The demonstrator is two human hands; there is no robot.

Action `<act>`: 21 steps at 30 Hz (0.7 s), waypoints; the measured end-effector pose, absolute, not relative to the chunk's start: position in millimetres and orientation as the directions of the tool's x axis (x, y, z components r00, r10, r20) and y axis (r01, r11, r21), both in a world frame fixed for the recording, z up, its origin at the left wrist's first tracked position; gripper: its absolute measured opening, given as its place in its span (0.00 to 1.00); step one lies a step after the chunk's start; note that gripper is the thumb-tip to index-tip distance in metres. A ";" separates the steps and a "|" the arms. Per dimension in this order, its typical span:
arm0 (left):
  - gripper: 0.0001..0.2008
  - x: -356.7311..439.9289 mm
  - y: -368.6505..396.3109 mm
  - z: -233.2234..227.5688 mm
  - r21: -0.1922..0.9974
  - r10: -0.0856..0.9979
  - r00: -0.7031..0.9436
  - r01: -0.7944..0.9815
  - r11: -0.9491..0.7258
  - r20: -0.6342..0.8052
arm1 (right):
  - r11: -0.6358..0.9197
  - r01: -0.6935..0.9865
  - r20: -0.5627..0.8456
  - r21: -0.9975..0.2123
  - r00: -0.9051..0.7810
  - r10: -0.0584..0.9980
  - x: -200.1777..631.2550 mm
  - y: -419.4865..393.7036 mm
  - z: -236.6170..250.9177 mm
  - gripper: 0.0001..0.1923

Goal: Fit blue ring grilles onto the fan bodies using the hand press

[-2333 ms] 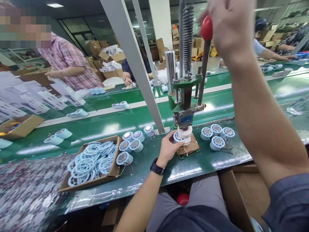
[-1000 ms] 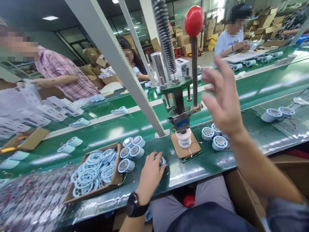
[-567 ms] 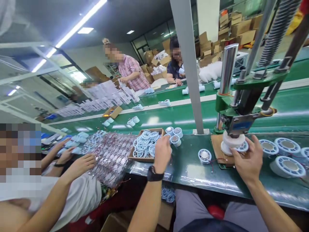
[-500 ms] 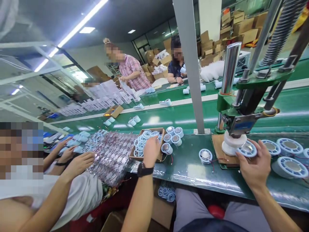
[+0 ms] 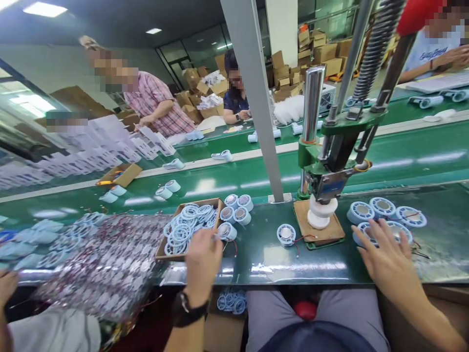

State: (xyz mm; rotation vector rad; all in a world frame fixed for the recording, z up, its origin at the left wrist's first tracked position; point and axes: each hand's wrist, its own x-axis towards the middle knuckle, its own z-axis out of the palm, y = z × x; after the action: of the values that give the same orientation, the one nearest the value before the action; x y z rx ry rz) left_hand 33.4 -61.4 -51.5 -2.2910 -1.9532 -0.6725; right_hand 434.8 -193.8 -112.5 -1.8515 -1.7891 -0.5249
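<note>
My left hand (image 5: pixel 203 266), a dark watch on its wrist, is at the right front edge of a cardboard box (image 5: pixel 159 252) of light blue plastic rings (image 5: pixel 182 231). Its fingers are pinched together; what is between them is too small to make out. My right hand (image 5: pixel 394 259) spreads its fingers over a cluster of light blue round housings (image 5: pixel 361 212) with silver centres, partly covering the nearest ones. Between the hands, one round housing (image 5: pixel 286 235) with red wires lies face up beside the hand press (image 5: pixel 331 183). The press's white head (image 5: pixel 318 220) is over a brown board (image 5: pixel 339 233).
Several more housings (image 5: pixel 242 215) stand right of the box. Wired silver parts (image 5: pixel 110 259) cover the bench to the left, near a co-worker's hand (image 5: pixel 7 286). A grey post (image 5: pixel 256 98) rises behind the bench, before the green conveyor (image 5: pixel 205 183). People work across it.
My right hand has moved the round housing from the press head to the cluster on the right and spread its fingers. My left hand remains by the ring box. The view has turned right.
</note>
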 end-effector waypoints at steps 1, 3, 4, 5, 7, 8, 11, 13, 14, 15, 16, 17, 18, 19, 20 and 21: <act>0.12 52.5 -74.5 -61.5 0.252 0.920 0.192 0.924 -0.286 0.343 | 0.058 0.992 0.596 -0.115 0.022 0.803 417.8 -189.0 -107.0 0.21; 0.13 89.0 -96.6 -83.1 0.279 0.897 0.324 0.869 -0.408 0.302 | 0.224 0.957 0.575 -0.186 -0.079 0.814 377.8 -172.1 -100.1 0.23; 0.13 103.6 -104.5 -92.8 0.289 0.889 0.359 0.852 -0.436 0.284 | 0.295 0.928 0.543 -0.227 -0.131 0.830 357.8 -160.7 -98.9 0.25; 0.14 114.4 -110.1 -100.6 0.298 0.886 0.379 0.842 -0.450 0.268 | 0.349 0.899 0.500 -0.263 -0.183 0.846 339.8 -148.4 -98.8 0.27; 0.13 123.4 -115.1 -109.7 0.314 0.887 0.392 0.834 -0.454 0.244 | 0.408 0.858 0.424 -0.311 -0.259 0.868 313.7 -125.6 -100.5 0.30; 0.15 122.4 -115.1 -111.3 0.323 0.889 0.394 0.831 -0.454 0.234 | 0.425 0.845 0.403 -0.324 -0.283 0.870 306.6 -117.5 -101.5 0.30; 0.26 107.4 -109.5 -111.8 0.356 0.878 0.435 0.803 -0.478 0.198 | 0.449 0.821 0.392 -0.352 -0.306 0.867 304.8 -113.9 -103.8 0.27; 0.31 96.7 -104.5 -114.0 0.416 0.858 0.489 0.755 -0.507 0.158 | 0.449 0.809 0.393 -0.379 -0.299 0.870 312.1 -127.3 -106.2 0.25; 0.31 93.0 -102.5 -116.2 0.458 0.849 0.509 0.726 -0.513 0.144 | 0.446 0.807 0.391 -0.388 -0.294 0.872 315.9 -136.5 -108.4 0.24; 0.30 90.9 -101.2 -118.7 0.500 0.844 0.518 0.699 -0.511 0.139 | 0.438 0.798 0.398 -0.414 -0.273 0.875 318.9 -146.2 -111.5 0.24; 0.28 90.4 -100.7 -121.2 0.534 0.847 0.512 0.681 -0.501 0.142 | 0.424 0.783 0.417 -0.455 -0.234 0.878 320.7 -155.6 -115.5 0.25; 0.26 91.6 -101.4 -123.0 0.556 0.857 0.492 0.675 -0.485 0.151 | 0.406 0.763 0.441 -0.504 -0.178 0.880 321.1 -164.0 -120.5 0.26; 0.25 94.4 -103.4 -123.9 0.574 0.872 0.459 0.674 -0.465 0.168 | 0.385 0.739 0.463 -0.553 -0.112 0.879 320.0 -171.0 -126.1 0.27; 0.25 98.8 -106.6 -123.6 0.591 0.887 0.420 0.672 -0.446 0.192 | 0.363 0.715 0.479 -0.597 -0.045 0.876 317.7 -176.4 -132.1 0.28; 0.26 104.4 -111.1 -122.2 0.609 0.897 0.382 0.663 -0.435 0.225 | 0.340 0.697 0.490 -0.631 0.018 0.872 314.6 -180.1 -138.2 0.29; 0.28 111.2 -116.5 -120.0 0.627 0.898 0.351 0.645 -0.437 0.264 | 0.318 0.690 0.493 -0.650 0.064 0.868 311.1 -182.3 -144.0 0.30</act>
State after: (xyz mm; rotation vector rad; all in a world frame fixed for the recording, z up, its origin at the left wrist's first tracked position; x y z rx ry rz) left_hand 111.2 -116.5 -120.0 -2.9009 -1.7768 -1.0853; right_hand 311.1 -182.3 -144.0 -1.4238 -1.6747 0.2447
